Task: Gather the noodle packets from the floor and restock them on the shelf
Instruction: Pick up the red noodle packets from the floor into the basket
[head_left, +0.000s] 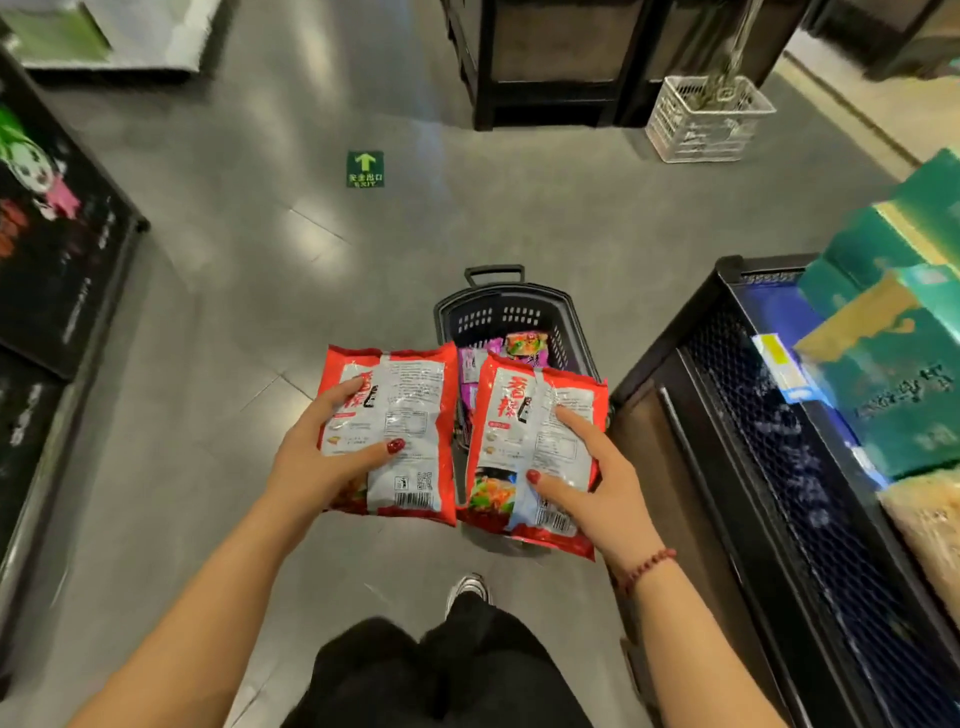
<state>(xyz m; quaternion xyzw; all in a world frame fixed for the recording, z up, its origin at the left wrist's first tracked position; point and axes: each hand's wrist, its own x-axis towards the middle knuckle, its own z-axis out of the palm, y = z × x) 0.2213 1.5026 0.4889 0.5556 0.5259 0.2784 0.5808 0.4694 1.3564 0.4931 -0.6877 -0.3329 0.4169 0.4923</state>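
Noodle packets, both red, are gripped above the floor: left hand (317, 457) holds the left packet (410, 395), right hand (597, 488) holds the right packet (524, 415), long axes pointing away from the person. The shelf (737, 395) stands at the right, nearer the right hand. More packets lie in the basket (498, 314) ahead. The packets' red characters are unclear; the floor sign (365, 169) reads EXIT.

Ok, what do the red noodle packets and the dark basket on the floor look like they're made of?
The red noodle packets look like thin glossy plastic film: glints and creases show across them. The basket looks like dark moulded plastic, fairly matte, with rows of slots in its wall.
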